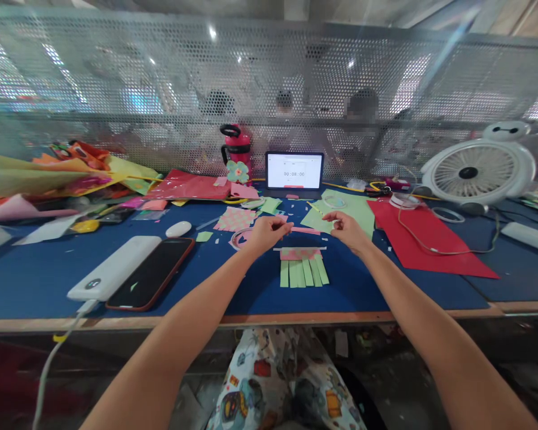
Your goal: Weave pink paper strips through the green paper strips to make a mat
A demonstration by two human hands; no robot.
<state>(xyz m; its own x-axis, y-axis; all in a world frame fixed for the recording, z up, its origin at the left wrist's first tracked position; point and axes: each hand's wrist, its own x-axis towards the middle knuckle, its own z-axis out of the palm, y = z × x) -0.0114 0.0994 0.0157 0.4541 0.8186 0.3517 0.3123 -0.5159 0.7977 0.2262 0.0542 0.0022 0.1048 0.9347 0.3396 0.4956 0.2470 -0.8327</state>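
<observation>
A thin pink paper strip (306, 230) stretches between my two hands, above the blue table. My left hand (271, 231) pinches its left end. My right hand (343, 228) is beside the right end, thumb and forefinger bent toward each other; whether they touch the strip is unclear. Just below lies a woven pink and green paper piece (302, 253) with green strips (303, 272) hanging toward me and a whitish strip across its top. A pink and green checked paper (235, 219) and a roll of tape (240, 239) are left of my left hand.
A phone (151, 274) and white power bank (115, 267) lie at left. Green sheets (353, 209) and a red sheet (424, 239) lie right, near a white fan (479, 170). Behind stand a tablet (294, 171) and pink bottle (238, 149). Coloured papers (67, 173) pile at far left.
</observation>
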